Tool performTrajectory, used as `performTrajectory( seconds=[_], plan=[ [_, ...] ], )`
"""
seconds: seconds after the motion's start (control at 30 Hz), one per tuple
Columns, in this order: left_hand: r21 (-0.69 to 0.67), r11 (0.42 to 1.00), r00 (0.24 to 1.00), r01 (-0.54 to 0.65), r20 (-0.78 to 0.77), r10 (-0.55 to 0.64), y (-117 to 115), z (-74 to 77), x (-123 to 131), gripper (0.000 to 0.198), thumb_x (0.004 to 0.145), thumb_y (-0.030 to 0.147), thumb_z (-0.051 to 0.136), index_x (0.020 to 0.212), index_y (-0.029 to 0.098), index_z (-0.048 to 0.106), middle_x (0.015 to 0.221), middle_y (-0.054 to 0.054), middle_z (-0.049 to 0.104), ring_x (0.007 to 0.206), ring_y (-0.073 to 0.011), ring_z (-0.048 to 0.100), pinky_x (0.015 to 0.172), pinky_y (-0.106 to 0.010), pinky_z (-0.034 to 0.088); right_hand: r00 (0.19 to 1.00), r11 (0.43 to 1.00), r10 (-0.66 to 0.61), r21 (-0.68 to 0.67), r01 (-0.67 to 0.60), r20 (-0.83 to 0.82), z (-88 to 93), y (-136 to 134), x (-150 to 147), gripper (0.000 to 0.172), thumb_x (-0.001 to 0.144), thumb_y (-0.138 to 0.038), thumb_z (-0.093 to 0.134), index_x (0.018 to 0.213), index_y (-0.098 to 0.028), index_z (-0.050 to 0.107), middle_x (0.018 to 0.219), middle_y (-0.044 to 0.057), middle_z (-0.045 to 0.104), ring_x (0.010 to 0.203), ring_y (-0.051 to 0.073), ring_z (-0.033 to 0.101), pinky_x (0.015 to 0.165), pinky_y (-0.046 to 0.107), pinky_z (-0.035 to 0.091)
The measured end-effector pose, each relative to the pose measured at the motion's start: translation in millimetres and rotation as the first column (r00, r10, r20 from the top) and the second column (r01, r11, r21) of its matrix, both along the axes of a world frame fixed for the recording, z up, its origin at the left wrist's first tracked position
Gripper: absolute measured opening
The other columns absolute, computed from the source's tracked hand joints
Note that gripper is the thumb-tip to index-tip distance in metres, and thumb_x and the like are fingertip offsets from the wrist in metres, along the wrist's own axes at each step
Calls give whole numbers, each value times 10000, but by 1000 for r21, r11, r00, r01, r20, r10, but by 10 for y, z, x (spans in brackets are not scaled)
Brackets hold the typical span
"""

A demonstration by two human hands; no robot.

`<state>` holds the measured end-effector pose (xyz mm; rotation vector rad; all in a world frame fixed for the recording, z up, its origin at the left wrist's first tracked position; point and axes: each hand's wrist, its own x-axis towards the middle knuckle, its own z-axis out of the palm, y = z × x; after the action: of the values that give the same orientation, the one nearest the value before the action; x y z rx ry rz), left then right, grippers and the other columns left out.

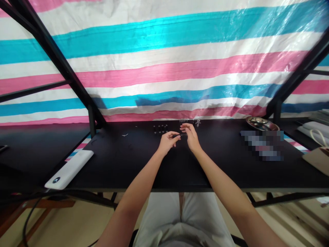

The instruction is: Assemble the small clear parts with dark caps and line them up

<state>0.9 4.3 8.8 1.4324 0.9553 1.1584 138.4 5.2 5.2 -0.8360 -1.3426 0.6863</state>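
Over the middle of the black table (123, 171), my left hand (168, 141) pinches a small thin dark object (183, 134). Close on its right is my right hand (190, 135), its fingers curved towards that object's right end; whether they grip it cannot be made out. Several small dark pieces with light ends (159, 129) stand in a row behind my left hand. Beyond my right hand lies another row of small pieces (183, 121), partly hidden by the fingers. A small clear and white item (198, 122) is to the right of that row.
A white power bank (70, 169) with a cable lies at the left table edge. White scraps (124, 134) lie left of centre. At the right are a shiny metal plate (262, 123), a blurred-out item (263, 145) and a beige bag (318, 159). Black frame bars (58, 61) rise on both sides.
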Motion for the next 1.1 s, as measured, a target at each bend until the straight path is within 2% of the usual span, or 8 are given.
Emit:
performTrajectory(
  seconds=[0.17, 0.33, 0.5, 0.7, 0.8, 0.93, 1.1],
  plan=[
    [-7, 1000, 1000, -23, -6, 23, -34, 24, 30, 342, 636, 342, 700, 868, 107, 611, 706, -56, 676, 362, -32, 448, 350, -169, 318, 990, 998, 53, -36, -58, -130, -48, 50, -33, 287, 855, -429, 379, 1024, -238, 510, 1120, 66, 562, 1055, 200, 538, 940, 403, 393],
    [2, 1000, 1000, -26, 0, 26, -34, 5, 30, 336, 638, 338, 701, 863, 105, 614, 681, -50, 668, 364, -35, 452, 356, -170, 325, 987, 996, 70, -40, -76, -145, -57, 44, -64, 302, 863, -425, 343, 1052, -237, 485, 1173, 72, 542, 1118, 197, 511, 984, 420, 348],
    [5, 1000, 1000, -21, -1, 21, -35, -5, 30, 342, 647, 349, 698, 873, 106, 614, 688, -52, 669, 369, -37, 455, 358, -171, 328, 987, 993, 58, -89, -72, -151, -43, 33, -89, 278, 865, -398, 335, 1040, -234, 475, 1177, 80, 537, 1075, 190, 543, 941, 406, 390],
    [51, 998, 999, -39, -33, 40, -20, -22, 40, 363, 678, 365, 674, 931, 111, 613, 684, -38, 650, 371, -39, 460, 372, -176, 348, 966, 979, 52, -176, -99, -253, -51, 35, -136, 276, 850, -405, 326, 989, -226, 483, 1128, 91, 574, 1035, 199, 567, 882, 402, 435],
    [68, 997, 998, -33, -48, 37, -21, -29, 38, 381, 765, 424, 571, 987, 116, 604, 689, -32, 633, 362, -35, 457, 364, -170, 333, 941, 968, 69, -207, -144, -332, -66, 47, -146, 277, 827, -426, 352, 955, -221, 488, 1087, 89, 590, 1019, 201, 575, 864, 398, 450],
    [12, 1000, 1000, 23, 8, -23, -18, -34, 30, 460, 870, 455, 356, 1098, 112, 561, 707, -41, 619, 353, -39, 462, 336, -166, 288, 929, 964, 80, -209, -164, -361, -74, 56, -135, 293, 810, -445, 370, 944, -217, 497, 1060, 87, 603, 1009, 200, 582, 863, 393, 452],
    [12, 1000, 1000, 21, 15, -21, -1, -52, 26, 459, 864, 457, 375, 1131, 121, 538, 724, -35, 607, 347, -33, 453, 329, -163, 280, 935, 965, 65, -217, -148, -350, -53, 38, -129, 311, 809, -460, 368, 948, -215, 501, 1064, 91, 606, 1007, 200, 583, 859, 385, 451]
  ],
)
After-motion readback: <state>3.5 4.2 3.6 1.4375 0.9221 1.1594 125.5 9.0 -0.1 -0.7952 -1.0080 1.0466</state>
